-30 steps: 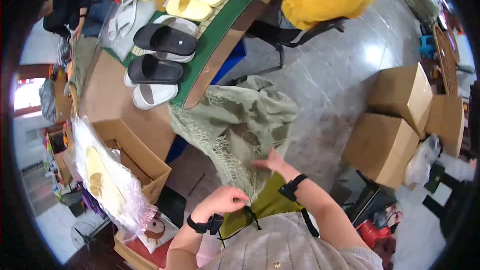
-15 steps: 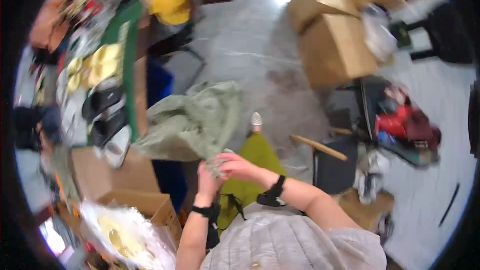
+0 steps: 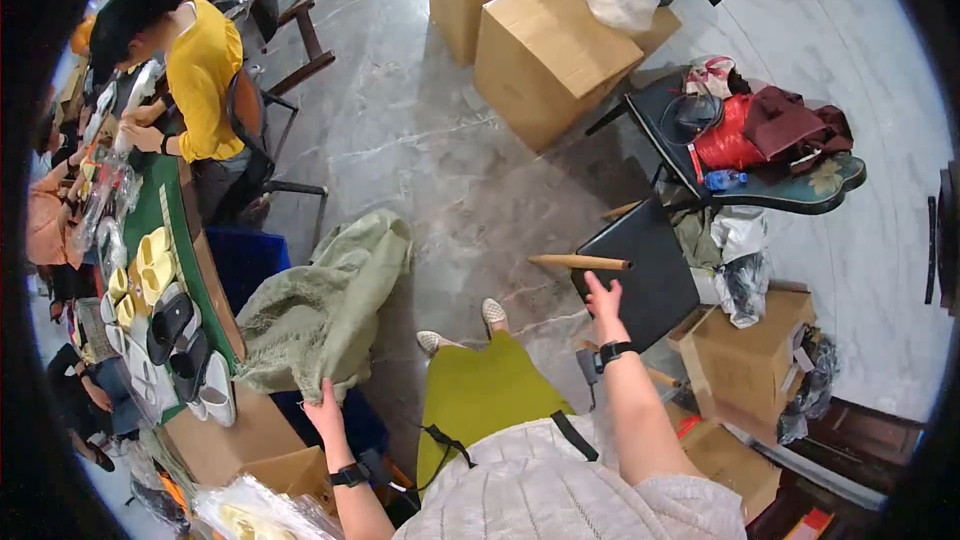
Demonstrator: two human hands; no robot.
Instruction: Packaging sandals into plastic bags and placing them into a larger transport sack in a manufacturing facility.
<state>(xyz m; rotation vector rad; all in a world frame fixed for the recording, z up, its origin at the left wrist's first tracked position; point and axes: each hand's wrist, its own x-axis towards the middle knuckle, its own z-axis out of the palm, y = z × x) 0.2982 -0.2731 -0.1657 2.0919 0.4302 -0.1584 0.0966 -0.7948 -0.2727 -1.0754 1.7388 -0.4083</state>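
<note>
A large grey-green woven sack (image 3: pixel 335 305) hangs beside the table's edge, bunched at its lower end. My left hand (image 3: pixel 326 415) is closed on that bunched end. My right hand (image 3: pixel 606 308) is stretched out to the right with its fingers apart, holding nothing. Just beyond it lies a tipped-over black chair (image 3: pixel 645 265) with tapered wooden legs (image 3: pixel 580 261). The fingertips are close under one leg; whether they touch it, I cannot tell.
Pairs of slippers (image 3: pixel 180 340) line the green-topped table (image 3: pixel 178 220) at left, where a person in yellow (image 3: pixel 205 75) sits working. Cardboard boxes (image 3: pixel 550 50) stand ahead. A dark bench (image 3: pixel 800 190) at right bears bags and a bottle. An open carton (image 3: pixel 290 475) sits lower left.
My hands were together on the sack's end. Now the right has let go and moved out right towards the chair, while the left keeps hold. The view has turned rightward.
</note>
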